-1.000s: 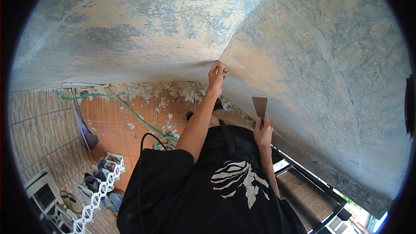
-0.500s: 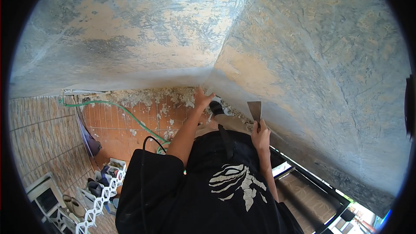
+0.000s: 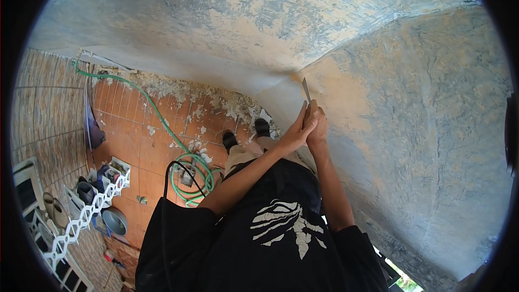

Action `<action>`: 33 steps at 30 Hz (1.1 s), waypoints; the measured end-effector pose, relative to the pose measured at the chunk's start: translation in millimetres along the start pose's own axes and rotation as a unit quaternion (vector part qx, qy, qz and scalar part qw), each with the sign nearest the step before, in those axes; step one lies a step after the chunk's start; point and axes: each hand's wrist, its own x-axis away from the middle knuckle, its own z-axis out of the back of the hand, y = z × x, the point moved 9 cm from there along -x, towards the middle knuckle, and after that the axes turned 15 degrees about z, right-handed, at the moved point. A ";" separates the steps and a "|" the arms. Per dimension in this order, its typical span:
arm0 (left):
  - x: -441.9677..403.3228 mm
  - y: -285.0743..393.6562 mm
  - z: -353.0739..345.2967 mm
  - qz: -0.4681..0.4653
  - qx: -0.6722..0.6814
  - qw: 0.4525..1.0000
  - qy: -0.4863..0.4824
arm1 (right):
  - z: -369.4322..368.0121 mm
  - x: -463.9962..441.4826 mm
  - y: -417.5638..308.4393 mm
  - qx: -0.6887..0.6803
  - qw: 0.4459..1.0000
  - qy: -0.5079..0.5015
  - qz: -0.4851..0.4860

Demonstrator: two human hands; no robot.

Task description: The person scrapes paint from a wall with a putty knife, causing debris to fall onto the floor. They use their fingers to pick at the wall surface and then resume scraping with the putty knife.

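A scraper (image 3: 307, 91) with a flat metal blade points up at the corner where two patchy walls (image 3: 378, 108) meet, its blade seen nearly edge-on. My right hand (image 3: 318, 124) is closed around its handle. Against the right hand and the handle rests my left hand (image 3: 299, 130), its fingers pressed together; the part of the handle between the hands is hidden. Whether the blade tip touches the wall cannot be made out.
Peeled flakes (image 3: 232, 103) lie along the wall's foot on the orange tiled floor (image 3: 130, 135). A green hose (image 3: 203, 176) coils left of my feet. A white rack (image 3: 89, 211) with shoes and a grey basin (image 3: 114, 220) stand at the lower left.
My left hand first dropped away from the wall corner, then came over to the right hand. The right hand has raised the scraper toward the corner and turned its blade. The view has shifted.
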 end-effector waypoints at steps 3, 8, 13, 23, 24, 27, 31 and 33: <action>-5.9 6.0 -5.0 -0.027 0.038 0.998 -0.029 | -5.7 -2.4 -3.7 0.012 1.000 -0.003 0.024; -9.8 5.6 3.2 -0.015 0.046 0.999 -0.021 | -8.2 -5.7 -9.5 0.018 0.999 -0.004 0.046; -12.8 3.4 9.9 -0.001 0.067 0.997 -0.031 | -6.5 -8.9 -21.3 0.057 0.998 -0.022 0.031; 0.6 12.1 29.8 0.100 0.117 0.988 -0.034 | -22.0 -21.0 -21.7 0.050 0.995 -0.081 -0.026; 5.1 12.8 39.1 0.135 0.084 0.987 -0.001 | -20.0 -14.1 -20.6 0.051 0.996 -0.074 -0.021; -11.9 -28.3 65.5 0.177 0.113 0.978 -0.003 | -6.4 25.0 -8.1 0.012 0.999 -0.006 -0.034; -45.3 -47.2 93.7 0.158 0.011 0.981 0.114 | 5.0 90.6 11.4 -0.041 0.997 0.061 -0.030; -70.8 -49.7 98.1 0.172 0.045 0.975 0.133 | 7.5 117.7 16.9 -0.048 0.996 0.074 -0.032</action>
